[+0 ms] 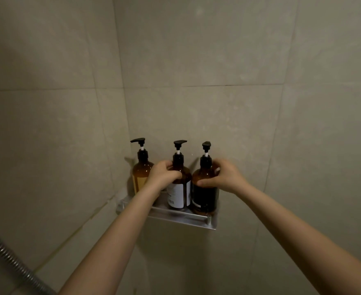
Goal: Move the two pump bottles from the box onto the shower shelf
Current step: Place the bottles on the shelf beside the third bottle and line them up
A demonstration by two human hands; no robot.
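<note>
Three amber glass pump bottles with black pump heads stand upright in a row on the brushed metal shower shelf, fixed to the beige tiled wall. My left hand is wrapped around the shoulder of the middle amber bottle with the white label. My right hand is clamped on the right amber bottle with the dark label, thumb across its front. Both rest on the shelf, just beside each other. The leftmost amber bottle with the yellowish label stands untouched. A ribbed metal shower hose crosses the lower left corner.
</note>
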